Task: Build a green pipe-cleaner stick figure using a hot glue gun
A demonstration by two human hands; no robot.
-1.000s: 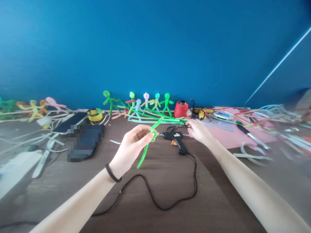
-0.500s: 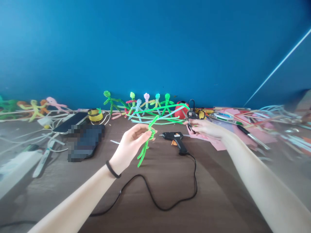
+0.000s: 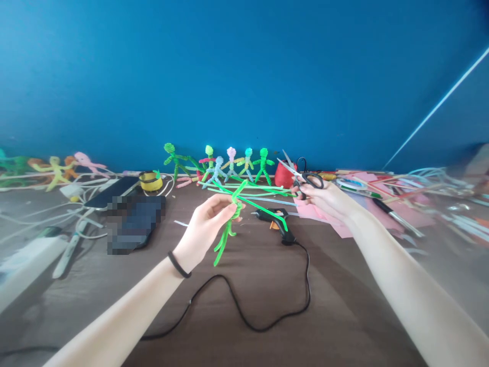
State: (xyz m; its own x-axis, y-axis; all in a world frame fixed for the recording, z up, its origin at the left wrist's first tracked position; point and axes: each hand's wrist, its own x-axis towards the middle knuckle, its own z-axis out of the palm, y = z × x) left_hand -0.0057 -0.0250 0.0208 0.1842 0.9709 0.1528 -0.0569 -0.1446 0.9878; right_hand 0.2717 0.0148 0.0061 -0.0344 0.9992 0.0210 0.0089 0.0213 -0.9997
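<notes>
Pinched in my left hand (image 3: 208, 224) is a green pipe-cleaner figure (image 3: 237, 209), its loose strands hanging below my fingers. My right hand (image 3: 324, 199) grips black-handled scissors (image 3: 301, 178) whose blades are spread and point up and left. Between the hands, loose green and pale pipe cleaners (image 3: 263, 191) lie across the table, and one bent green strand (image 3: 267, 209) crosses over the black glue gun (image 3: 287, 234).
Several pipe-cleaner figures (image 3: 263, 163) stand by the blue wall, beside a red object (image 3: 282, 176). Left are a dark phone (image 3: 141, 221) and yellow tape (image 3: 150, 181). Pink paper (image 3: 344, 227) lies right. A black cord (image 3: 263, 329) curves across the front.
The scissors have come up off the pipe cleaners in my right hand, and their blades now show. One bent green strand has dropped forward over the glue gun. My left hand has hardly moved.
</notes>
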